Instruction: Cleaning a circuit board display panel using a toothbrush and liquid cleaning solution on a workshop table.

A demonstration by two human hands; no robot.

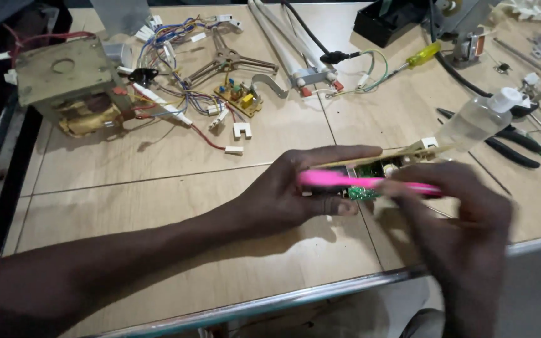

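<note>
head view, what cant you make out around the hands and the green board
- Green circuit board: mostly hidden by the left hand and the pink tool.
- Pink tool: motion-blurred, its tip and kind unclear.
- Right hand: blurred, grip on the tool unclear.
- Pliers: jaws cut off by the right edge.

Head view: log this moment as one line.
left hand: holds green circuit board on edge | right hand: holds pink tool against board | nearby: clear squeeze bottle, wooden table
</note>
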